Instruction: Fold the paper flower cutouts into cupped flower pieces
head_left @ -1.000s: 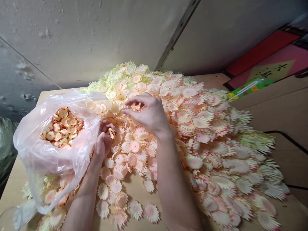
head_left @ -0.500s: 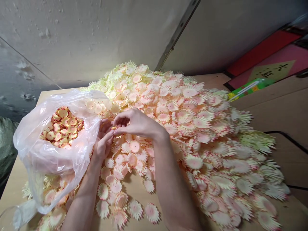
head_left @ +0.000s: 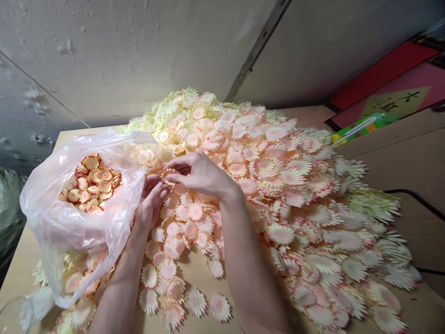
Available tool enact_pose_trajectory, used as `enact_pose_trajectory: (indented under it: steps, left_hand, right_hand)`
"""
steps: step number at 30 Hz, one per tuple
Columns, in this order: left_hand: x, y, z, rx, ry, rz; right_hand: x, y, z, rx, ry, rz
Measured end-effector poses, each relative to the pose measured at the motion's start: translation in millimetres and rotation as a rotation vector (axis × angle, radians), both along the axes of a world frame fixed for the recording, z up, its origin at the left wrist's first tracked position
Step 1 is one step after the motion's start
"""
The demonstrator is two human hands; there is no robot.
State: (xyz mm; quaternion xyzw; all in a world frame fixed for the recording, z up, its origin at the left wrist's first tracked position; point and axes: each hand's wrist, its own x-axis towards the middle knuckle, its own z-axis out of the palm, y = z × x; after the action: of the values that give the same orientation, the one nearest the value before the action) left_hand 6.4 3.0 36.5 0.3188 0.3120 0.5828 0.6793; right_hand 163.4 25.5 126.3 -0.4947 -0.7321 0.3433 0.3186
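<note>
My right hand [head_left: 200, 174] pinches a small yellow artificial flower piece [head_left: 169, 177] with red-tipped petals between thumb and fingers. Just below and left of it is my left hand [head_left: 150, 199], its fingers curled and its thumb close to them; whatever they hold is hidden. Beside my left wrist stands a translucent white plastic bag [head_left: 45, 199], its mouth open. Inside lie many small flower pieces [head_left: 92, 183], yellow with red tips. A large heap of pale pink and cream flower pieces [head_left: 257, 153] spreads behind and under my hands.
The heap covers much of the wooden table [head_left: 203, 304]. A clear cup-like container [head_left: 17, 313] is at the lower left corner. On the right are a cardboard box [head_left: 413, 171], a green packet [head_left: 368, 125] and a black cable [head_left: 420, 199]. A grey wall [head_left: 139, 60] rises behind.
My right hand has turned and lifted slightly, bringing the yellow flower piece into clearer view. My left fingers have shifted a little below it. The bag and heap stay put.
</note>
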Motion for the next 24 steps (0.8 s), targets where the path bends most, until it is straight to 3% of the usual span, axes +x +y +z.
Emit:
enact_pose_trajectory:
  steps: [8, 24]
  left_hand:
    - [-0.7, 0.4, 1.8, -0.001, -0.027, -0.032]
    - [-0.8, 0.7, 2.1, 0.019, 0.002, -0.053]
  right_hand:
    - [-0.3, -3.7, 2.0, -0.026, 0.049, 0.073]
    - [-5.8, 0.4, -6.2, -0.009, 0.024, 0.058]
